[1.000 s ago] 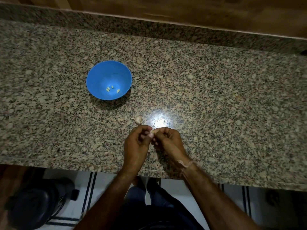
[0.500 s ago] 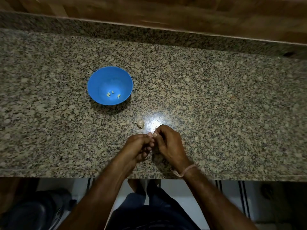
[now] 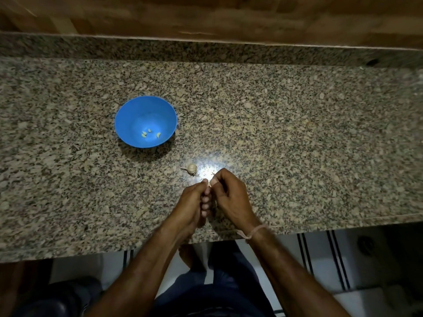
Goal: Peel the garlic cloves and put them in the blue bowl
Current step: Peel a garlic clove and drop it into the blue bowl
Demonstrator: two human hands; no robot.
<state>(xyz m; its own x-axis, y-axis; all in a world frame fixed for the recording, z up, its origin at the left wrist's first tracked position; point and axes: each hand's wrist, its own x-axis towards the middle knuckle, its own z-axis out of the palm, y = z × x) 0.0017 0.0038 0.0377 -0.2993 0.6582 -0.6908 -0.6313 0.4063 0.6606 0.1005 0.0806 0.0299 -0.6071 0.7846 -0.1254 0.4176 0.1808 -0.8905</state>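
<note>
Pinching one tiny, pale garlic clove [image 3: 209, 183] with curled fingers, the left hand [image 3: 192, 202] and right hand [image 3: 231, 195] meet, while little yellow peeled cloves [image 3: 148, 133] sit in the blue bowl [image 3: 137, 110].

Person, head cam - two bare forearms in shot, left forearm [image 3: 142, 271] and right forearm [image 3: 295, 268], skin uncovered all the way to the frame edge. Left grip [image 3: 191, 202] and right grip [image 3: 231, 195] are bare too, plain fingers, nails look short. Worn on the arms: one thin pale pinkish thread band [image 3: 255, 232] round the right wrist, knotted on the side facing the left arm, short loose ends sticking out of the knot. Lower body - dark blue trousers [image 3: 219, 296], maybe denim, too dim to be sure. One bare foot [image 3: 190, 255] shows above the trousers, toes blurred.
</note>
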